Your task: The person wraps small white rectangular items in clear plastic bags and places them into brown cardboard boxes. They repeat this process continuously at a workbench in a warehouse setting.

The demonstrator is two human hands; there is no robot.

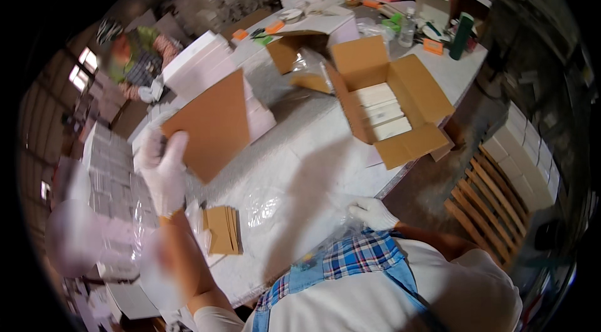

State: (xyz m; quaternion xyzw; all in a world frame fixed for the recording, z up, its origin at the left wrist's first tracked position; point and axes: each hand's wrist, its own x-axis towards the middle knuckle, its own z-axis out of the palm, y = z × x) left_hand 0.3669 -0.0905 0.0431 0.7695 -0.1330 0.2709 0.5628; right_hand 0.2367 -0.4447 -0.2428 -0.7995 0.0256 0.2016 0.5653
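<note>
My left hand (164,166), in a white glove, grips a flat brown cardboard sheet (213,125) by its left edge, thumb on the near face, and holds it tilted above the table. At the table's near edge, my gloved right hand (374,213) has its fingers closed on a clear plastic bag (341,227). Shiny plastic film (264,207) lies on the white tabletop between my hands. A small stack of brown cardboard pieces (221,230) rests beside my left forearm. Farther right stands an open cardboard box (421,89) with several white packs (382,109) inside.
Another open carton (294,50) and white boxes (206,69) stand beyond the sheet. Bottles, a dark green cylinder (462,36) and small boxes crowd the far end. A wooden pallet (485,200) with white cartons is on the right. A co-worker (141,59) works at far left.
</note>
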